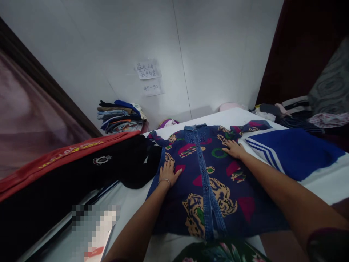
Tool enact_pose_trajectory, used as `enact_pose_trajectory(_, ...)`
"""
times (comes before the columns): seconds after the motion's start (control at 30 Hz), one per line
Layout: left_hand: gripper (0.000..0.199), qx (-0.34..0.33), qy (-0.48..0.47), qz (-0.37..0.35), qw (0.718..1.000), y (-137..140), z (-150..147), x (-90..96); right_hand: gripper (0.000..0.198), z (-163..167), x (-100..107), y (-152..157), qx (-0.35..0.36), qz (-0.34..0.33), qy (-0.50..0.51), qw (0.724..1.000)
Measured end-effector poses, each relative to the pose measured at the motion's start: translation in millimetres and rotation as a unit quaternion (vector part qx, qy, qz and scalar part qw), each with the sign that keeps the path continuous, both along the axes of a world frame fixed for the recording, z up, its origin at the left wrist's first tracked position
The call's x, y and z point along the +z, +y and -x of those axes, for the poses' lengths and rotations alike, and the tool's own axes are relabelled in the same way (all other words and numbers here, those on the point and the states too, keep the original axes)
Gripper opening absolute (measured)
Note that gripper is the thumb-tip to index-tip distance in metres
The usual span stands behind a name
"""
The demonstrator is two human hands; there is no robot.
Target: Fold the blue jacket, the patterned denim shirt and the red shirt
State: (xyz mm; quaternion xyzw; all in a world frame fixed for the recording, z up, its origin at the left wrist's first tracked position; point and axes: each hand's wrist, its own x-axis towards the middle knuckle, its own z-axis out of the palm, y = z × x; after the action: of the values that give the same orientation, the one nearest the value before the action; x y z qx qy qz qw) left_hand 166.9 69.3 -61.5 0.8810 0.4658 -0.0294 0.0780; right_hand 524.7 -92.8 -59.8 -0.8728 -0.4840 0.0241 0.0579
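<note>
A dark blue patterned shirt (pixel 191 182) lies spread out face up, collar at the far end and hem towards me. Its denim button strip runs down the middle, with a gap showing low near the hem. My left hand (pixel 168 174) rests flat on the shirt's left side, fingers spread, a thin bracelet at the wrist. On the upper right of the shirt, near the sleeve, my right hand (pixel 233 149) also lies flat with its fingers apart. Both sleeves stretch outward, the right one further than the left.
The shirt lies on a white-covered table (pixel 231 115). Black clothing (pixel 81 178) and a red garment (pixel 109 140) lie at left, a blue garment (pixel 297 153) with white stripes at right. Folded clothes (pixel 121 118) are stacked by the wall. Handwritten paper notes (pixel 148 70) hang above.
</note>
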Motion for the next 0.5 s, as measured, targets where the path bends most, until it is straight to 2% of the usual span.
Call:
enact_pose_trajectory(0.1, 0.070, -0.004, -0.038, 0.001, 0.999, 4, 4, -2.9, 0.066, -11, -18, -3, -0.025, 0.007, 0.000, 1.000)
enact_pose_trajectory(0.17, 0.054, -0.012, -0.083, 0.001, 0.996, 9, 8, 5.2, 0.068, -15, -26, -5, -0.024, 0.001, -0.009, 1.000)
enact_pose_trajectory(0.23, 0.039, -0.005, -0.133, -0.037, 0.990, 18, 17, 19.6, 0.069, -18, -31, -6, -0.022, 0.001, -0.009, 1.000)
enact_pose_trajectory(0.3, 0.037, 0.027, -0.154, -0.110, 0.982, 31, 30, 35.3, 0.070, -21, -35, -6, -0.019, 0.000, -0.012, 1.000)
enact_pose_trajectory(0.37, 0.053, 0.084, -0.125, -0.146, 0.978, 45, 46, 46.7, 0.071, -25, -40, -5, -0.016, -0.002, -0.016, 1.000)
enact_pose_trajectory(0.43, 0.074, 0.153, -0.077, -0.111, 0.979, 58, 60, 51.1, 0.071, -30, -47, -4, -0.019, 0.002, -0.017, 1.000)
enact_pose_trajectory(0.5, 0.084, 0.204, -0.036, -0.050, 0.977, 68, 68, 49.9, 0.070, -37, -56, -3, -0.020, -0.008, -0.022, 1.000)
